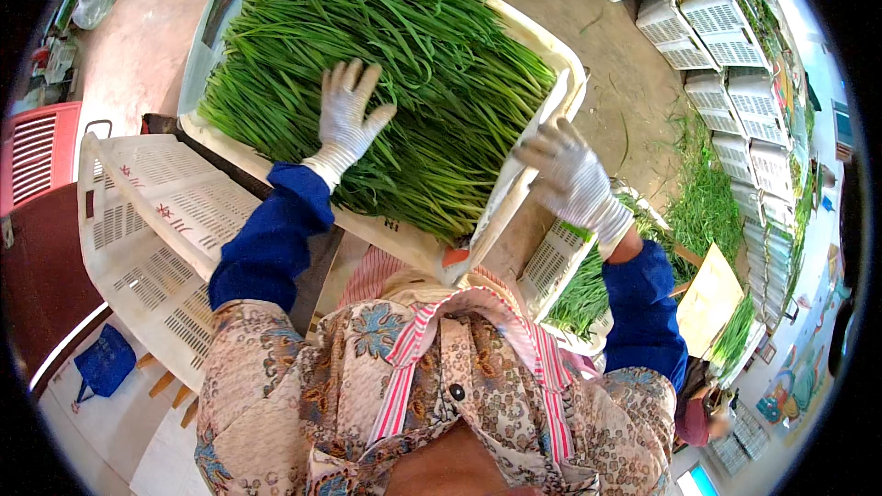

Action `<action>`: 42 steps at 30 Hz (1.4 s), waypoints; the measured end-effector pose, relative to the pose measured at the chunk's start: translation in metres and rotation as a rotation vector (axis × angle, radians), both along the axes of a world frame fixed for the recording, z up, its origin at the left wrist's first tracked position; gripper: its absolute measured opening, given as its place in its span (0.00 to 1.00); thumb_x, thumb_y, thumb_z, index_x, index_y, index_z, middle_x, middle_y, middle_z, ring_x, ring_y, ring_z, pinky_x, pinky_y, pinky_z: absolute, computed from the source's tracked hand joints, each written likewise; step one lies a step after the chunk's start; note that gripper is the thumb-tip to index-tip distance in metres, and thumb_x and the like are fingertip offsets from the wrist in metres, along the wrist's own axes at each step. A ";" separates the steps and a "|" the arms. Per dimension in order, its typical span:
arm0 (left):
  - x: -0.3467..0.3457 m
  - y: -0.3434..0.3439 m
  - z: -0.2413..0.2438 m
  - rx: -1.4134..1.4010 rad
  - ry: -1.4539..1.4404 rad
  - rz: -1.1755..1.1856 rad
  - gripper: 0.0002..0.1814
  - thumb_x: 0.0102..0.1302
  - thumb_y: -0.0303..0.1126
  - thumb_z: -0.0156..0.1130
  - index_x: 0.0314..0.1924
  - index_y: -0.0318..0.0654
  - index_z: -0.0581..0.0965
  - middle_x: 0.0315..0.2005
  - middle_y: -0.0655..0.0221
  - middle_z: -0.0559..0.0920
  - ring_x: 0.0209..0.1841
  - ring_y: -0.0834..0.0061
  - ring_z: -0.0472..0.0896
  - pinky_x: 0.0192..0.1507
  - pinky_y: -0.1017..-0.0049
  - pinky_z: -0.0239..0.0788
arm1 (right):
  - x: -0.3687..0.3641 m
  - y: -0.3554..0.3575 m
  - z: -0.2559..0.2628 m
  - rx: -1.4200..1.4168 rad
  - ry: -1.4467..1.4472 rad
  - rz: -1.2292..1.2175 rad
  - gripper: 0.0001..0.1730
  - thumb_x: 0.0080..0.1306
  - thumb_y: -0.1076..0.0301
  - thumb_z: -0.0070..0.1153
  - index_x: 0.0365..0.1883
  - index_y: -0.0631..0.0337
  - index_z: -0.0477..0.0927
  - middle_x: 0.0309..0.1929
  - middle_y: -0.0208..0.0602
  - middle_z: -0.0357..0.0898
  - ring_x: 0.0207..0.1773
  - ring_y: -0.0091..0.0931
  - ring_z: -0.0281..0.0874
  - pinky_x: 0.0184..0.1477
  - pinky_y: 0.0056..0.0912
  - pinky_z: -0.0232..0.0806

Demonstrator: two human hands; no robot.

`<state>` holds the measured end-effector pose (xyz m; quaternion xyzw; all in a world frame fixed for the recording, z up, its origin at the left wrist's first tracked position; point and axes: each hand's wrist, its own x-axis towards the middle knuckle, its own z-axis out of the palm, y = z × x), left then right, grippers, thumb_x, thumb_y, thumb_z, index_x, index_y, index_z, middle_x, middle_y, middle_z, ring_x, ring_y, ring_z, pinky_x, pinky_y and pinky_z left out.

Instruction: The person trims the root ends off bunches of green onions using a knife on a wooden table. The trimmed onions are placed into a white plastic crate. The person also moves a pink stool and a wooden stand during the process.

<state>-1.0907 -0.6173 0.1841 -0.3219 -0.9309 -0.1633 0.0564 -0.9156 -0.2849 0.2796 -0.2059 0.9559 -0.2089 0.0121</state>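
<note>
Long green leafy stalks, perhaps garlic chives (413, 48), fill a white plastic crate (579, 62) before me, laid in layers across its width. My left hand (348, 110), in a white knitted glove with a greyish palm coating, rests on top of the greens with its fingers spread. My right hand (568, 172), gloved alike and slightly blurred, is at the crate's right rim, beside a pale liner (506, 176) that lines that side. Whether its fingers touch the liner I cannot tell.
Empty-looking white slotted crates (165, 220) lean at the left. Another crate of greens (551, 265) is at my right, near loose greens (703, 200) on the floor. Stacked white crates (730, 24) line the right side. A co-worker (696, 420) is at the lower right.
</note>
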 end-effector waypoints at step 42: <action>0.155 -0.030 0.016 0.621 -0.479 0.665 0.34 0.69 0.43 0.59 0.70 0.40 0.61 0.71 0.50 0.58 0.73 0.56 0.57 0.71 0.66 0.52 | 0.069 0.004 -0.049 0.173 0.314 -0.306 0.11 0.50 0.74 0.58 0.34 0.56 0.80 0.39 0.35 0.80 0.50 0.40 0.73 0.56 0.46 0.66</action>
